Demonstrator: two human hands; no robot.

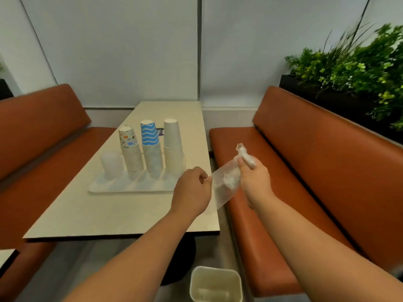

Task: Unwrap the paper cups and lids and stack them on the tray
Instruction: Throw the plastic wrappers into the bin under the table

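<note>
Wrapper (224,182): clear plastic, empty as far as can be told; held in air off the table's (130,214) right edge, above the bench (294,171) gap.
L hand (192,188): fingers curled, pinching wrapper's near-left edge.
R hand (255,179): fist closed round wrapper's bunched top end, which sticks up past the thumb.
Axis: wrapper runs up-right from lower end to R fist; L pinch sits to its left, mid-length.
Tray (102,188): on table, left of both hands; holds three upturned cup stacks (150,147) and a pale lid stack (112,164).
Bin (216,284): on floor, below and nearer than hands; R hand approx above it.
Judgement: unwrapping looks done; next likely a drop straight down into bin.
</note>
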